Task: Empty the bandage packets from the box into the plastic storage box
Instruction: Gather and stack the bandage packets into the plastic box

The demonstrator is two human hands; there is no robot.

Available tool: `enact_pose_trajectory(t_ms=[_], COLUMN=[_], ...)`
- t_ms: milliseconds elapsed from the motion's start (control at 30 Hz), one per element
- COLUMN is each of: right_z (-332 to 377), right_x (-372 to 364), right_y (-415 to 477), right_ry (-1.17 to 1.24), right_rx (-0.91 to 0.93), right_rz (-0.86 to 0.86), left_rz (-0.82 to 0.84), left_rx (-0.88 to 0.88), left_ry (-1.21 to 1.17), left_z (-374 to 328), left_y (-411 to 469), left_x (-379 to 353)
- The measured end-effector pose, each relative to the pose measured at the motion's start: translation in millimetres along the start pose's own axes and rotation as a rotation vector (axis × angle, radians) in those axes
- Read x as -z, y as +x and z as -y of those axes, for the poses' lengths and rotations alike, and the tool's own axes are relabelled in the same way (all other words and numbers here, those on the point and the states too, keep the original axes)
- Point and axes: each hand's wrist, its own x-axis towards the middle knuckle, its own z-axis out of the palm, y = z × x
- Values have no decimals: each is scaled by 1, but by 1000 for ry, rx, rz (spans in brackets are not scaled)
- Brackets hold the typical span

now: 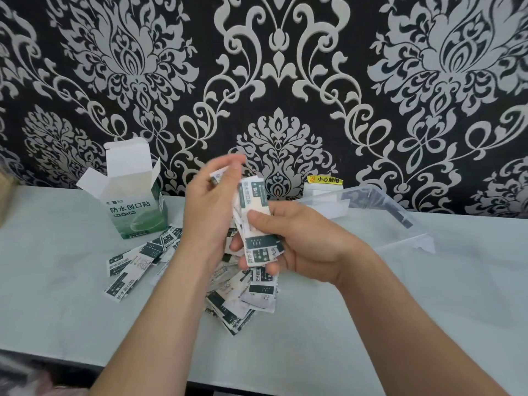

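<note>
On the tabletop (428, 295), between the plastic storage box (380, 207) at back right and the opened bandage box (134, 204) at back left, the left hand (208, 207) and right hand (303, 244) grip a bundle of bandage packets (254, 215) over loose packets (243, 304); this is gathering, I think, and next the bundle must go rightward into the storage box.

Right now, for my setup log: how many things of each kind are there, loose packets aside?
Cardboard bandage box: 1
Clear plastic storage box: 1
Yellow warning label: 1
Hands: 2, left hand and right hand, the right gripping bandage packets
Total: 5
</note>
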Motion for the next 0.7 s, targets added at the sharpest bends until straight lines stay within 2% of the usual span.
enact_pose_trajectory(t_ms=[67, 167, 200, 267, 300, 367, 467, 533, 633, 700], right_z=[0, 2, 3, 6, 7, 8, 11, 13, 16, 17], right_x=[2, 4, 5, 7, 8, 9, 11, 12, 19, 20], right_y=[-1, -3, -4, -5, -6, -7, -8, -9, -11, -11], right_ry=[33, 73, 96, 140, 147, 130, 112, 110, 83, 31], right_rx=[-4, -9, -16, -39, -49, -50, -26, -7, 33, 38], right_rz=[58, 32, 16, -1, -13, -46, -104, -161, -280, -278], left_rz=[108, 239, 243, 140, 91, 131, 326, 418, 577, 641], left_rx=[99, 178, 178, 81, -18, -146, -90, -146, -214, -281], left_ry=[21, -32, -87, -89, -15, 123, 179, 274, 506, 738], left_z=[-2, 0, 0, 3, 3, 2, 1, 4, 2, 1], left_y=[-3, -6, -6, -2, -2, -5, -14, -13, -13, -19], left_x=[-2, -7, -9, -10, -10, -13, -19, -17, -13, -15])
